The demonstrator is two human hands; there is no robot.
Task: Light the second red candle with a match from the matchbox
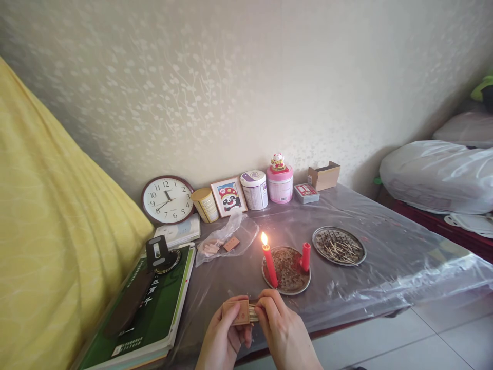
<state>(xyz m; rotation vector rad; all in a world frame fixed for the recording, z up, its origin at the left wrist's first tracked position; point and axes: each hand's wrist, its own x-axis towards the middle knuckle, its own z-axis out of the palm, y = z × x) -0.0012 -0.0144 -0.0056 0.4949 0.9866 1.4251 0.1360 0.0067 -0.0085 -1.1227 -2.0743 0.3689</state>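
Two bare hands, at the near edge of the tabletop. Left hand: clamped on a matchbox, thumb across its upper face. Right hand: fingers gathered at the box's right end, where matchsticks projected; whether they had closed on one could not be told. Step in hand, by judgement: work at the opened matchbox. The next move seemed to call for a steady left grip and a light right-hand pinch on a single stick, kept clear of the flame.

Just beyond the hands: one round metal plate, bearing two red candles; the left one burned, the right one, shorter, was unlit. Farther right: one dish of loose sticks. Far left of the plate: one clear plastic bag with a small brown box. Near left: one green book.
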